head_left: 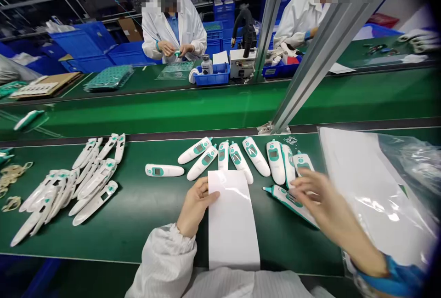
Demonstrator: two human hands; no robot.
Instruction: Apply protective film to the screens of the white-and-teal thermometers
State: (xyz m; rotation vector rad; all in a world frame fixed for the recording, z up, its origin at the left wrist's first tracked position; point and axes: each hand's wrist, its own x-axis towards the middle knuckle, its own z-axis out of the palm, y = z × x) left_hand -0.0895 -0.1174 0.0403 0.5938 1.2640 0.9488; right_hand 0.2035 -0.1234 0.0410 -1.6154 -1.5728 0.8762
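Leftmost on the green table [138,224], see a loose heap of rubber bands [13,203], then a spread of long white plastic casings [94,197], many overlapping. Behind these, on a farther bench, see a stack of clear green trays [108,78]. Next along, find a lone thermometer [164,170], white and teal, lying crosswise with screen up. Across from it, see a co-worker [193,22] in a white coat, with both hands at a small green piece [177,53]. Nearer, count five thermometers [202,162] in a loose fan, tips mostly pointing away. Past the fan, on the far bench, see a blue bin [213,77].

Hold a glossy white sheet [231,224] directly in front of the body, pinched at its left edge between thumb and fingers of the left hand [193,208]. Beyond its right side, see three more thermometers [276,162] close together, with white specks [290,140] scattered behind. Hold the right hand [315,194], blurred and fingers partly curled, over a slanting thermometer [280,194]; cannot tell gripping from merely touching or hovering. Farthest right, see a clear plastic bag [413,151] over white sheets [365,178].
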